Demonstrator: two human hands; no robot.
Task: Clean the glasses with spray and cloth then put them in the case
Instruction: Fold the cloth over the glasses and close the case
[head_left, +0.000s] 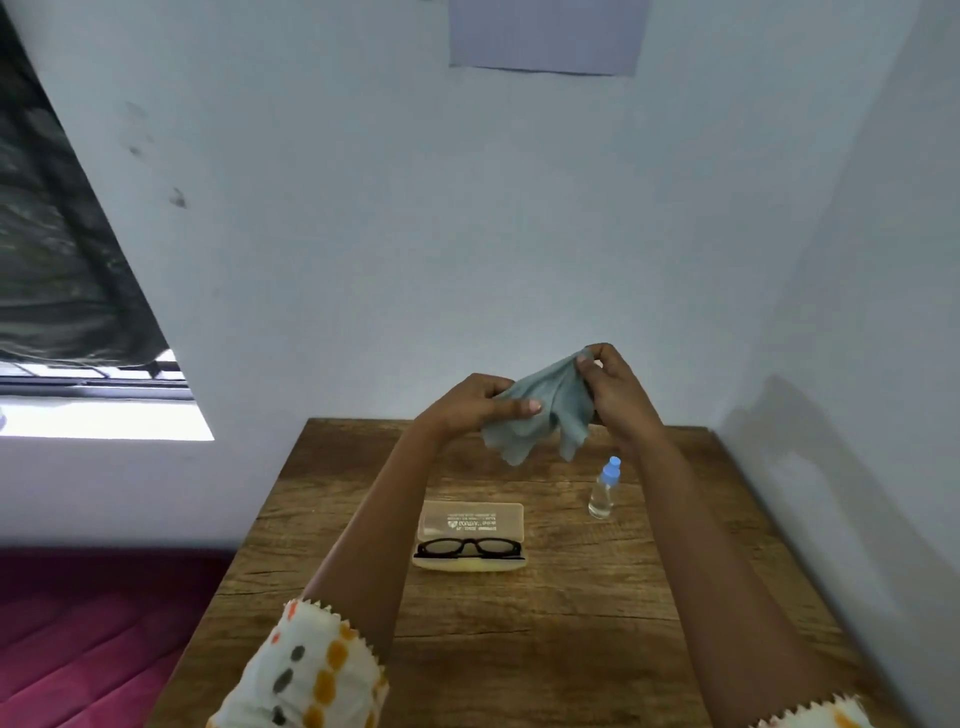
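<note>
Holding cloth (545, 410) in left hand (483, 402) and right hand (615, 387) grip, wooden table (571, 623), blue walls (415, 208).

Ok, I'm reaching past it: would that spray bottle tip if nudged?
Probably: the spray bottle stands tall and narrow on the table, so a knock near its blue cap could topple it. It looks small, likely light; once down, it may roll.

Wooden table (571, 623) against pale wall (415, 234), paper sheet (545, 31) above, dark curtain (47, 260) and magenta bedding (78, 649) left.
</note>
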